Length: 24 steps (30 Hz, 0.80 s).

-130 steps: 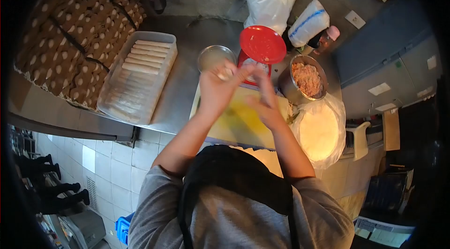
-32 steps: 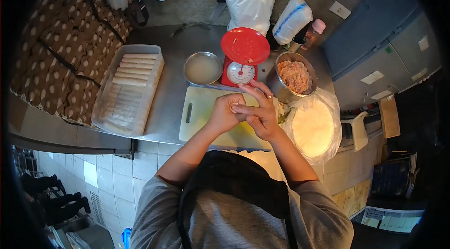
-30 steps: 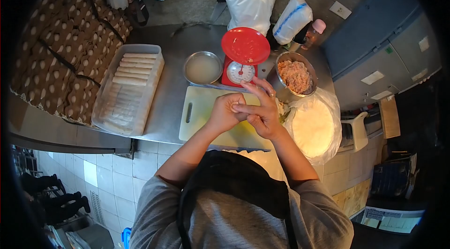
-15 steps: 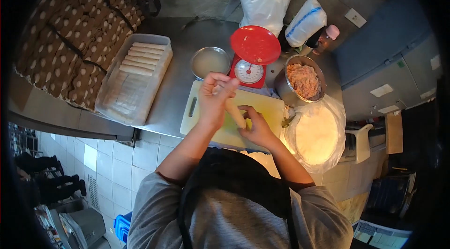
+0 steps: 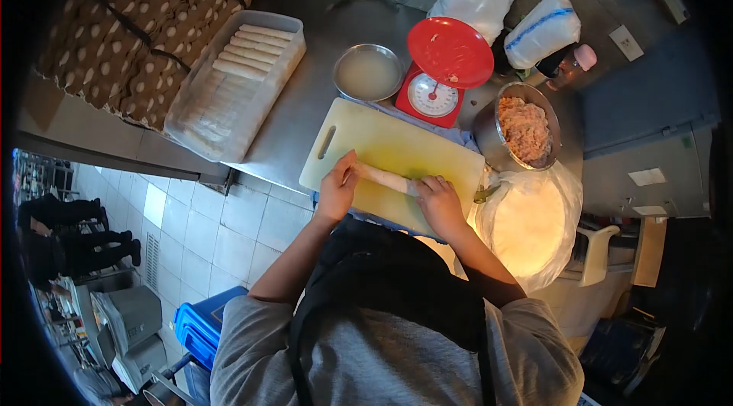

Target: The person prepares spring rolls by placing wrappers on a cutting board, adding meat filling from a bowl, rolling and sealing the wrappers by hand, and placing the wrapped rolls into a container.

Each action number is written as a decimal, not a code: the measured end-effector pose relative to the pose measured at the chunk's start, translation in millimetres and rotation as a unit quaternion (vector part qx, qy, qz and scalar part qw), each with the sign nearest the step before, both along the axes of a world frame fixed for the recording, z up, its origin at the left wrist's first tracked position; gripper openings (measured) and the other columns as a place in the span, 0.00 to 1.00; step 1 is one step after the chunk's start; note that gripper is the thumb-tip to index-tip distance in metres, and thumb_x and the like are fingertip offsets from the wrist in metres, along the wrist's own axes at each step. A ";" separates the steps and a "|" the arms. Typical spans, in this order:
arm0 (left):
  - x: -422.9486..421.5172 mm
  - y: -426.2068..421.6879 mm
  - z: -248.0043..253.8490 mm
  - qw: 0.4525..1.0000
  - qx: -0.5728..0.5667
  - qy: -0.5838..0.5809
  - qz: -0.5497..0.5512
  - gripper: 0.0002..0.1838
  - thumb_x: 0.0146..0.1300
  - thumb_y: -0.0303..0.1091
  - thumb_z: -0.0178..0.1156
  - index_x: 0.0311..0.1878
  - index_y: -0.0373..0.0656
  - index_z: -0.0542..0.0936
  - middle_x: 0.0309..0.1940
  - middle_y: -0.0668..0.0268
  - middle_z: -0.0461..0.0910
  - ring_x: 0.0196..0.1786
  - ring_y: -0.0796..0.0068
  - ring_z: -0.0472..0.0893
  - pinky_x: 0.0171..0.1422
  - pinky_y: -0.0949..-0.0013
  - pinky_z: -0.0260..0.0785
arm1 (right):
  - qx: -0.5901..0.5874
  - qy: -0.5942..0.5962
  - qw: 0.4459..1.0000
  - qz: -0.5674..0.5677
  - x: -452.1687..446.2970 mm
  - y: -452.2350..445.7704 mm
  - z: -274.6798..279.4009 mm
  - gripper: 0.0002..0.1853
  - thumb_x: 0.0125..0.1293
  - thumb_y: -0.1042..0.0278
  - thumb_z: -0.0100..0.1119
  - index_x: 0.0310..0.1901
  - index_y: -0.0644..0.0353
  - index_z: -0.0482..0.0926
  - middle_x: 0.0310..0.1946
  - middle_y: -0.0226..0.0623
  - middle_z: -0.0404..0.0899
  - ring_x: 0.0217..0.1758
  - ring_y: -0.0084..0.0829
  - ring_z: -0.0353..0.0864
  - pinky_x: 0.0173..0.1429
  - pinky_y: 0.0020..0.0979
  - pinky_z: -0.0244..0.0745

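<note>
From here the roll (image 5: 385,177) stretches straight between the two hands, slanting along the cutting board's (image 5: 385,131) length, its left end tipped farther from the body. The left hand (image 5: 338,184) pinches that end; the right hand (image 5: 437,202) has its fingers closed over the other, so neither is nearer. The board sits on a metal tabletop (image 5: 313,20), beside pale floor tiles (image 5: 200,234).

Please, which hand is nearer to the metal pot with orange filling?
Right. The right hand is on the end of the roll closer to the pot; the left hand is at the opposite end, farther away.
</note>
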<state>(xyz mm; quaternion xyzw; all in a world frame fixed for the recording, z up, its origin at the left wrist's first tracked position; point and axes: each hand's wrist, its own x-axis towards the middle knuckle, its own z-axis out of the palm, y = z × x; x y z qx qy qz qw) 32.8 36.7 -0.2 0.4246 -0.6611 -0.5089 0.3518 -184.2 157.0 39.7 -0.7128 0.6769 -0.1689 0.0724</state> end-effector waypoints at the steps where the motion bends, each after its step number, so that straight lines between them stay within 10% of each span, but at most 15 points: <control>1: -2.2 3.1 1.1 1.000 -0.016 -0.013 0.009 0.23 0.67 0.25 0.55 0.65 0.37 0.70 0.55 0.51 0.78 0.59 0.61 0.78 0.62 0.67 0.69 | -0.001 0.002 1.000 0.004 -0.7 -0.3 -0.9 0.19 0.51 0.72 0.60 0.47 0.62 0.79 0.42 0.39 0.77 0.49 0.40 0.77 0.52 0.39 0.71; 8: -8.2 8.0 -10.6 0.999 -0.030 -0.017 0.023 0.29 0.62 0.26 0.59 0.68 0.41 0.66 0.59 0.47 0.74 0.54 0.50 0.79 0.60 0.61 0.71 | 0.003 0.020 1.000 0.017 13.5 -14.3 8.6 0.30 0.50 0.70 0.67 0.57 0.63 0.73 0.47 0.43 0.75 0.54 0.43 0.74 0.54 0.40 0.71; 16: 37.2 -12.2 57.7 0.984 -0.121 -0.106 0.078 0.34 0.56 0.30 0.65 0.67 0.44 0.66 0.70 0.47 0.58 0.71 0.47 0.61 0.72 0.57 0.57 | 0.091 -0.001 0.994 0.064 21.8 -47.3 2.1 0.24 0.54 0.69 0.66 0.54 0.63 0.75 0.47 0.45 0.75 0.51 0.43 0.76 0.54 0.39 0.72; 24: 165.8 -89.8 117.1 0.975 -0.149 -0.063 0.152 0.25 0.58 0.29 0.64 0.60 0.43 0.74 0.66 0.51 0.67 0.69 0.53 0.65 0.71 0.60 0.57 | 0.470 -0.515 0.716 0.032 43.6 -131.9 56.1 0.15 0.66 0.66 0.61 0.51 0.61 0.75 0.40 0.27 0.75 0.44 0.20 0.74 0.45 0.25 0.71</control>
